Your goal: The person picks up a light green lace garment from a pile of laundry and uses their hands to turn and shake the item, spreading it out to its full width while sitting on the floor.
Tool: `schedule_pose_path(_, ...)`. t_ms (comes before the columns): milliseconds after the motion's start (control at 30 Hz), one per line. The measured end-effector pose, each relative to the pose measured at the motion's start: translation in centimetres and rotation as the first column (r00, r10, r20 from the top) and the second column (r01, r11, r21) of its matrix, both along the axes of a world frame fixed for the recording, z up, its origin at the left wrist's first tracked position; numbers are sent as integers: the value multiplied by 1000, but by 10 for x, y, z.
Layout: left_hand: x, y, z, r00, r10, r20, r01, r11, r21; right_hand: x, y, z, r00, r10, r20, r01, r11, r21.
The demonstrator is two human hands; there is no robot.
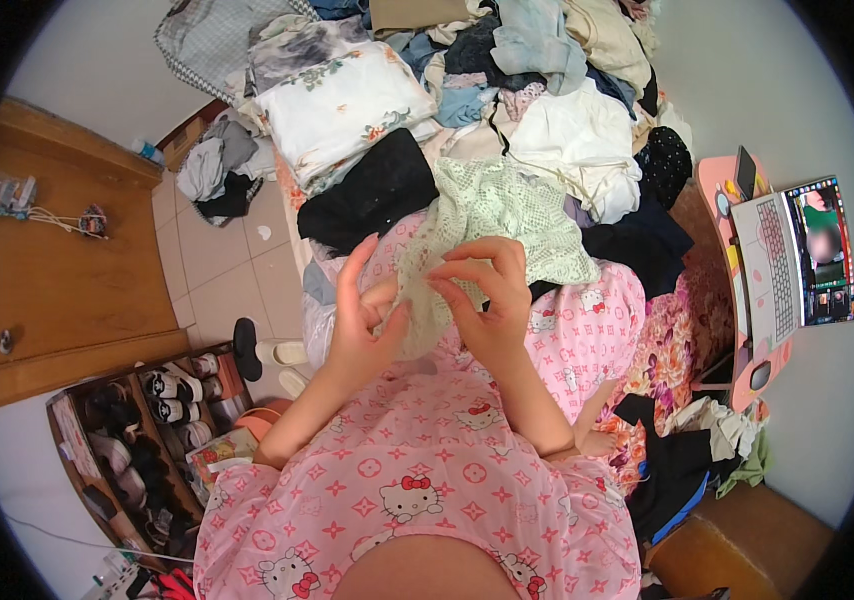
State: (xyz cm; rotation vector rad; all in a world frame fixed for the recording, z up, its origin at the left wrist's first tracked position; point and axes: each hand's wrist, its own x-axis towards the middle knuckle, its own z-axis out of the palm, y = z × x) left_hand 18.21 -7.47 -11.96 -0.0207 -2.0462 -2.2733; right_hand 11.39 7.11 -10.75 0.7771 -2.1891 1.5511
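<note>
A pale green openwork lace garment [506, 214] is spread over my lap and up onto the clothes in front of me. My left hand [367, 319] holds its near left edge between thumb and fingers, with the forefinger raised. At the lace, the thumb and forefinger tips of my right hand [494, 300] come close together; whether they pinch the cloth is unclear. Beyond my left hand lies a folded black cloth [374, 191]. White folded fabric with a floral print [344, 109] is stacked behind it.
Heaped clothes [472, 56] cover the bed ahead. At right, a laptop [772, 262] and a mouse [760, 376] rest on a small pink table [716, 184]. A shoe rack [138, 412] and a wooden door [67, 255] are at left. More clothes [221, 165] lie on the tiled floor.
</note>
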Motion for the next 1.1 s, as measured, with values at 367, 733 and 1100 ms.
schedule_pose_path(367,7,0,-4,993,-113,-38,110,992,-66,0,0,-7,996,-76,41,81,984,-156)
schedule_pose_path(733,7,-1,-4,981,-183,-64,181,982,-47,-5,1,-8,999,26,28,-25,1000,-17)
schedule_pose_path(1100,6,-1,-6,979,-195,-60,185,973,-140,-3,2,-24,846,288,449,41,805,-592)
